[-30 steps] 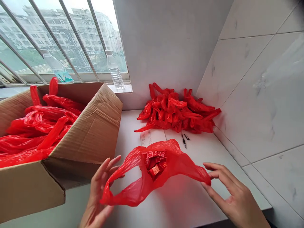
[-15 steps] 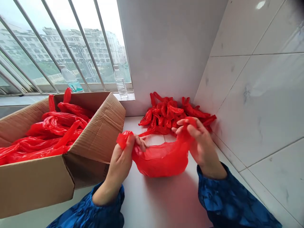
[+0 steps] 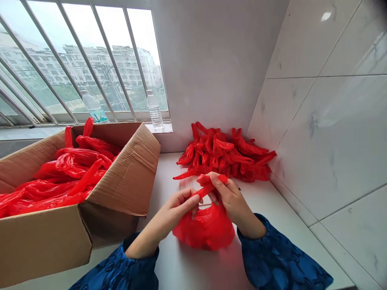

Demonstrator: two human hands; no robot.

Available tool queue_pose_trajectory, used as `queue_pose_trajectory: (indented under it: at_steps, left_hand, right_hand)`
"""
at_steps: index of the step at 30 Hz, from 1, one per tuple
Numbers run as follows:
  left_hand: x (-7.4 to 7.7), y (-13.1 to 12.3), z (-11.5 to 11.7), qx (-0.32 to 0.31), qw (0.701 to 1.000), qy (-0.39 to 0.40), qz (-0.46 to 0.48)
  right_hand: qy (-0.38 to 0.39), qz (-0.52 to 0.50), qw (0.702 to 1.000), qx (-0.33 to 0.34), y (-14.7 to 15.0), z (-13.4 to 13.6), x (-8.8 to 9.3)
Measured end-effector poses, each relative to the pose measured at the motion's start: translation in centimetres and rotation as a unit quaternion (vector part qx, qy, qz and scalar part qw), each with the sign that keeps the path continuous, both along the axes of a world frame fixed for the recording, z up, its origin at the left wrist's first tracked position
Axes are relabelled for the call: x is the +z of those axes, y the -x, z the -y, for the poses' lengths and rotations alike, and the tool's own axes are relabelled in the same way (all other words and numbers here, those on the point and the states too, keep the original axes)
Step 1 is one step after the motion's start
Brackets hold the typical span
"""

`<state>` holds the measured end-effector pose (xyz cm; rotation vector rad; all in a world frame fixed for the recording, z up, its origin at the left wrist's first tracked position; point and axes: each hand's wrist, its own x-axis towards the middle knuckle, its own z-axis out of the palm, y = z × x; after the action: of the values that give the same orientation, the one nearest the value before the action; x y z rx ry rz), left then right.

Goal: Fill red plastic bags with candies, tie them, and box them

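Note:
A thin red plastic bag [image 3: 204, 230] hangs just above the white tabletop, its body bunched and rounded below my hands. My left hand [image 3: 178, 205] pinches one handle strip of it between thumb and fingers. Close beside it, my right hand [image 3: 228, 195] grips the other handle, with a bit of red film standing out above the fingers. Both handles come together between my fingertips, where the strips overlap; whether they are knotted cannot be seen. Behind the hands lies a pile of knotted-looking red plastic bags [image 3: 223, 151] against the wall.
An open cardboard box [image 3: 39, 229] filled with red bags [image 3: 75, 165] stands at left, its flap [image 3: 130, 173] leaning toward my left arm. Two plastic bottles, one labelled [image 3: 93, 106] and one plain [image 3: 155, 110], stand on the sill. Printed paper [image 3: 186, 183] lies near the pile. A tiled wall [image 3: 332, 141] bounds the right.
My hands have come together from wide apart, drawing the bag's two handles toward each other. The bag's body now hangs narrower and lower in view.

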<state>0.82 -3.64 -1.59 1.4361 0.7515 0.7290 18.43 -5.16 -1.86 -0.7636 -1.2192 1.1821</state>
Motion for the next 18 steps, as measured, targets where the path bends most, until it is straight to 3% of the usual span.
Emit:
queue_pose_trajectory:
  at_steps: [3,6,9,13,15,18]
  left_hand:
    - [-0.8,0.3,0.0,0.014,0.992,0.093,0.085]
    - [-1.2,0.3,0.2,0.063,0.978,0.139,0.140]
    - [-1.4,0.4,0.6,0.113,0.970,0.140,0.162]
    - [-1.7,0.6,0.8,0.126,0.978,0.109,0.123]
    - [-1.8,0.7,0.7,0.114,0.986,0.085,0.088]
    - [-2.3,0.8,0.3,0.089,0.993,0.060,0.043]
  right_hand:
    - [0.039,-0.040,0.996,0.074,-0.7,0.2,-0.5]
    - [0.028,0.032,0.995,0.095,-1.2,0.5,-1.0]
    - [-0.074,0.183,0.979,0.049,-1.3,0.7,-1.6]
    - [-0.183,0.362,0.912,-0.051,-0.9,1.1,-2.3]
    - [-0.192,0.400,0.892,-0.088,-0.6,1.2,-2.7]
    - [-0.195,0.376,0.900,-0.101,-0.2,1.2,-3.4]
